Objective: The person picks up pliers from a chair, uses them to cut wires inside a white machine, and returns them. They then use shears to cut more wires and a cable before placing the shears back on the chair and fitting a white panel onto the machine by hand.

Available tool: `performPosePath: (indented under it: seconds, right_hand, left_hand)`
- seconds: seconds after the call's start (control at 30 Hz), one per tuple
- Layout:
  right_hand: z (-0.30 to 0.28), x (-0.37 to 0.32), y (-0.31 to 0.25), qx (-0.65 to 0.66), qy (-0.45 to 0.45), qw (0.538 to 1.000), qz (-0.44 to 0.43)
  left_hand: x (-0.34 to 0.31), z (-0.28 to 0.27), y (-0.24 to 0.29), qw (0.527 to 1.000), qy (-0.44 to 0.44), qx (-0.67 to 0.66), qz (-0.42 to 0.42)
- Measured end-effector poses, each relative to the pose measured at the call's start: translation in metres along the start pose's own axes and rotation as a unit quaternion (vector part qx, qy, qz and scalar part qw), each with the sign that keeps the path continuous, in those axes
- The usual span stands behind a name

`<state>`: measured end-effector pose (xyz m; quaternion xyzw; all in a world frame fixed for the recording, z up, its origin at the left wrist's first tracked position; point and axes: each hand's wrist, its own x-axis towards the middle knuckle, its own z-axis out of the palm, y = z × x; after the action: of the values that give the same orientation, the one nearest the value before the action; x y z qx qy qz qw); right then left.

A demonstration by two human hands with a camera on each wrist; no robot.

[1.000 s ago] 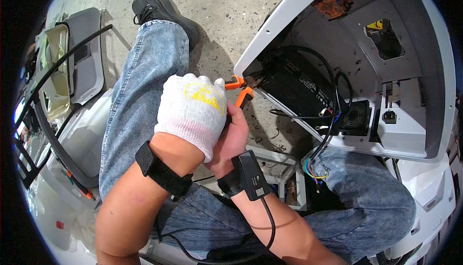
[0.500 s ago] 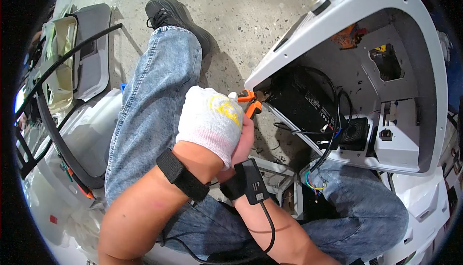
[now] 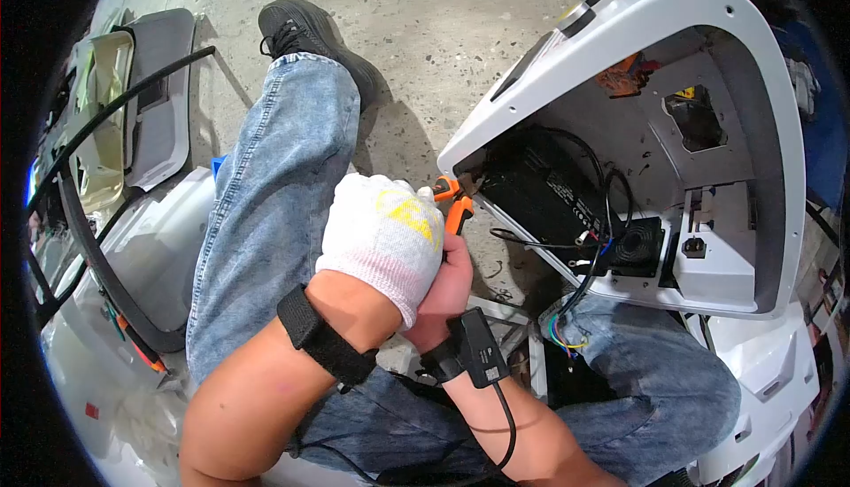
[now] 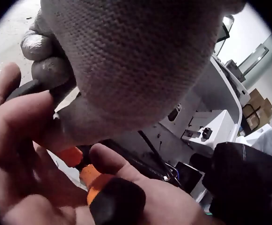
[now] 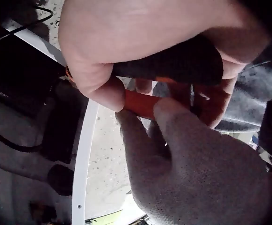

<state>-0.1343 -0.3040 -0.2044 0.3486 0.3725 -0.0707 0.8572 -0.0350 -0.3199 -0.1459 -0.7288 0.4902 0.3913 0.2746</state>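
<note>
A pair of pliers with orange-and-black handles (image 3: pixel 459 212) is held between both hands, its head at the near corner of a white plastic shell (image 3: pixel 496 128). My left hand (image 3: pixel 381 239), in a white knit glove with a yellow mark, lies over the tool. In the right wrist view its gloved thumb and finger pinch an orange handle (image 5: pixel 140 104). My bare right hand (image 3: pixel 445 283) curls round the black grip (image 5: pixel 178 63) from below. The glove hides much of the handles in the head view. Inside the shell sits a black box (image 3: pixel 536 181) with printed text.
Black cables (image 3: pixel 611 195) loop over the box beside a round fan (image 3: pixel 639 246). Loose coloured wire ends (image 3: pixel 567 341) hang by the right knee. A white metal frame (image 3: pixel 522 323) stands below. Grey panels (image 3: pixel 164 97) and another orange-handled tool (image 3: pixel 142 345) lie at left.
The head view has shifted, and more of the shell's outer top shows. Both hands appear slightly lower and further right, still holding the pliers at the same corner.
</note>
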Motion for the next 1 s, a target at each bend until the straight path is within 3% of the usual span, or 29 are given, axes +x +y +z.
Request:
performPosePath:
  seconds: [0.03,0.17,0.33,0.57,0.63,0.73,0.87,0.93,1.0]
  right_hand:
    - [-0.001,-0.001,0.000,-0.001,-0.053,0.999,-0.008]
    - [0.000,0.001,0.002,0.032,-0.074,0.997,-0.012]
    - [0.004,0.001,0.002,0.001,-0.002,0.999,-0.034]
    - [-0.006,-0.002,-0.003,-0.047,-0.005,0.999,-0.006]
    - [-0.001,-0.003,-0.002,-0.105,0.088,0.990,-0.042]
    - [-0.002,-0.002,-0.002,-0.085,0.034,0.995,-0.029]
    - [-0.006,-0.003,-0.004,-0.087,0.071,0.993,-0.038]
    - [-0.011,-0.006,-0.009,0.008,-0.032,0.999,0.023]
    - [-0.007,-0.007,-0.008,-0.002,0.016,1.000,0.016]
  left_hand:
    - [-0.001,0.001,0.001,1.000,0.005,0.006,0.003]
    - [0.001,0.005,-0.003,0.999,0.038,-0.004,-0.002]
    - [0.002,0.003,-0.003,0.999,0.038,-0.031,-0.003]
    - [0.000,0.005,0.002,0.999,0.033,-0.039,0.003]
    - [-0.003,0.005,0.001,0.997,0.064,-0.031,0.011]
    - [0.001,0.009,0.002,0.998,0.045,-0.040,0.011]
    - [0.000,0.006,0.000,0.998,0.022,-0.049,0.014]
    - [0.000,0.004,-0.001,0.998,0.000,-0.056,0.025]
    - [0.001,0.007,-0.002,0.998,0.013,-0.063,0.027]
